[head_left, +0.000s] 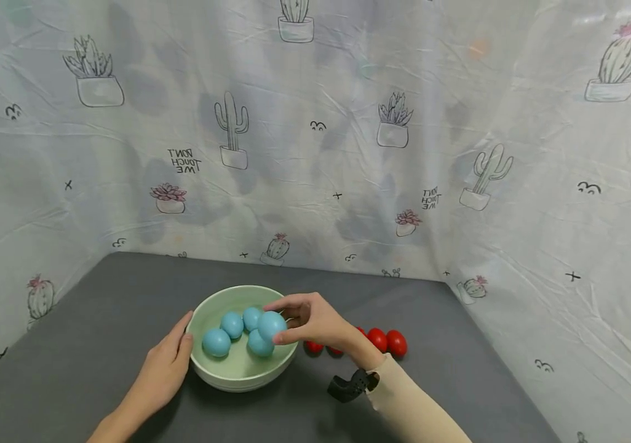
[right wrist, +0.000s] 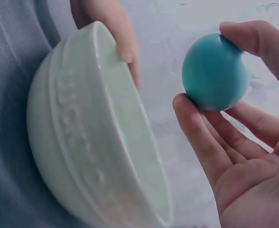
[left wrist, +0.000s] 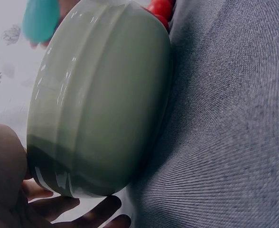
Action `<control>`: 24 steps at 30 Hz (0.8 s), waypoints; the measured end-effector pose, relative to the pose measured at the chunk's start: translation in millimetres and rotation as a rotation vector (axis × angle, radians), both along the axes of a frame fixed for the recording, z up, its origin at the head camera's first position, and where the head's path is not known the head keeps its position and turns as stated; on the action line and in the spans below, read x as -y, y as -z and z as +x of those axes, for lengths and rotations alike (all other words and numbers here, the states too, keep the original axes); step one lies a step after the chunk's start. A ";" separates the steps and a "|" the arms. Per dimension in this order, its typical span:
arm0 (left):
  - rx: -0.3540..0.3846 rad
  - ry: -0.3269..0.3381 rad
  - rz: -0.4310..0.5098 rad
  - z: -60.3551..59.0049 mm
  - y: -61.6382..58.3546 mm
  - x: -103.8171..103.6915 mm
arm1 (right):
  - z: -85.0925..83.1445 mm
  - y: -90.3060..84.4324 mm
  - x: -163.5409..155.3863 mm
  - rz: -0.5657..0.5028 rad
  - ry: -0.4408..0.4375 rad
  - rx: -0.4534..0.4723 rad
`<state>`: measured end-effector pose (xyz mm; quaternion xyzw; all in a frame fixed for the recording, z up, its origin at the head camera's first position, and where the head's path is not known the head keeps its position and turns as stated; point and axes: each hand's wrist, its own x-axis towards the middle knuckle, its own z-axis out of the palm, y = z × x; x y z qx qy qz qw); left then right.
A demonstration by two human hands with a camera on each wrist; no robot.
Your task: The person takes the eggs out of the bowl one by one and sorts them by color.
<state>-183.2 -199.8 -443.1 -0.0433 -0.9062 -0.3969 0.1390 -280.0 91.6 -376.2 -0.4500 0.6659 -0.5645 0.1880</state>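
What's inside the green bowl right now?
Four blue eggs lie in the green bowl; the right hand holds a fifth blue egg above them. The bowl floor beneath the eggs and hand is covered.

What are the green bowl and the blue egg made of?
The green bowl looks like glazed ceramic: thick walls, shiny highlights. The blue egg in the right hand looks like matte plastic or painted wood; its even, dull surface leaves that open.
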 end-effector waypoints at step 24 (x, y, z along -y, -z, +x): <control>-0.011 0.018 0.017 0.3 -2.4 2.9 | 54.1 47.0 -89.1 0.038 0.451 0.053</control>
